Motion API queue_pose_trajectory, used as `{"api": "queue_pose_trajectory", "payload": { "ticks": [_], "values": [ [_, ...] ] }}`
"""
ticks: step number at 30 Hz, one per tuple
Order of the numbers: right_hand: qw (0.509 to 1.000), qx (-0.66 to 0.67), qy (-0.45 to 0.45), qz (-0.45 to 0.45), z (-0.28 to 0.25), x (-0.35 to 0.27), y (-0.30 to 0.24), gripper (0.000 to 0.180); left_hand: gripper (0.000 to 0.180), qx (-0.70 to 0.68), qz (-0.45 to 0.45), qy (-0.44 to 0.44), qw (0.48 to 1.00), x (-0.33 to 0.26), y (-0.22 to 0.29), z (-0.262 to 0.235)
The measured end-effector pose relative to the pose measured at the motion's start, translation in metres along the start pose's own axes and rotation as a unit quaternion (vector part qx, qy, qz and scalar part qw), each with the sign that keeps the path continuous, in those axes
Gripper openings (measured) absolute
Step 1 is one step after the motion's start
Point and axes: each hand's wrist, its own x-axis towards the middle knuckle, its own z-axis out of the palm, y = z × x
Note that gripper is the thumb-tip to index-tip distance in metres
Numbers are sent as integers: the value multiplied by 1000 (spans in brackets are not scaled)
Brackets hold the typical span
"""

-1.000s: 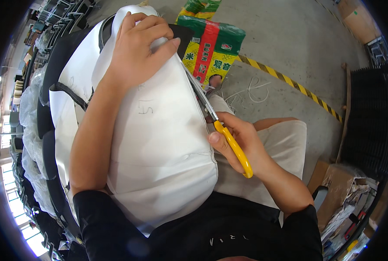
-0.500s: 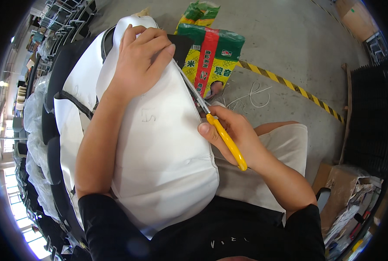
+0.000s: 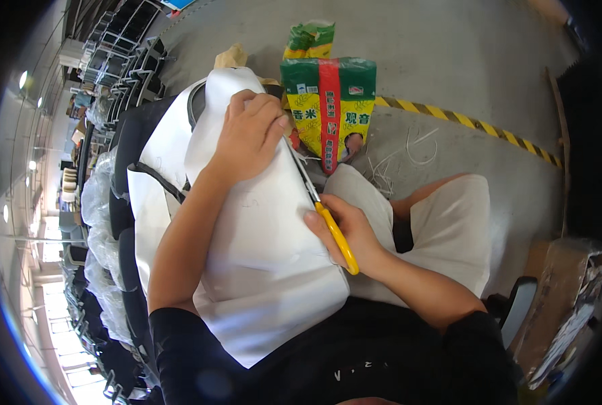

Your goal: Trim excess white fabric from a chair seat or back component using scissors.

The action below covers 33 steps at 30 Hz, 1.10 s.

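A large white sheet of smooth, leather-like material [image 3: 257,246] drapes over my lap, with faint pen marks on it. My left hand [image 3: 252,138] grips it near its far right edge, fingers bent and close together. The fingertips are partly hidden. In my right hand [image 3: 355,226] is a pair of yellow-handled scissors [image 3: 337,237], held along the sheet's right edge. The narrow metal blades point away from me, their tips close to my left thumb. Another white piece with a dark strip [image 3: 158,179] lies to the left of my left forearm.
A green, yellow and red printed bag [image 3: 329,101] stands ahead on the grey floor. Loose white strands [image 3: 382,172] lie beside it, near yellow-black floor tape [image 3: 469,123]. Plastic-wrapped dark seats [image 3: 105,250] line the left; a cardboard box [image 3: 554,297] is at the right.
The whole view has shifted, so my hands and the sheet appear lower and my left arm further right. A dark flap beside my left hand no longer shows. Both hands keep their holds.
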Motion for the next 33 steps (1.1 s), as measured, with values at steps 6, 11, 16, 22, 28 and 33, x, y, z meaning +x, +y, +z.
{"api": "queue_pose_trajectory", "payload": {
  "ticks": [6,11,16,22,28,33],
  "values": [
    [998,5,52,19,-21,-58,7,55,15,-5,211,-37,977,48,49,-11],
    [996,-72,59,14,-26,-67,8,59,18,-97,271,-267,920,91,34,0],
    [996,-76,37,21,-29,-70,12,56,22,-141,190,-282,930,72,18,2],
    [994,-105,33,-2,-61,-64,19,45,21,-165,185,-158,956,60,-10,-13],
    [979,-94,-175,46,-95,-93,2,83,19,-200,216,-97,951,66,-6,-6],
    [968,-102,-228,27,-84,-65,0,88,21,-209,223,-76,949,64,-7,-4]
  ]
}}
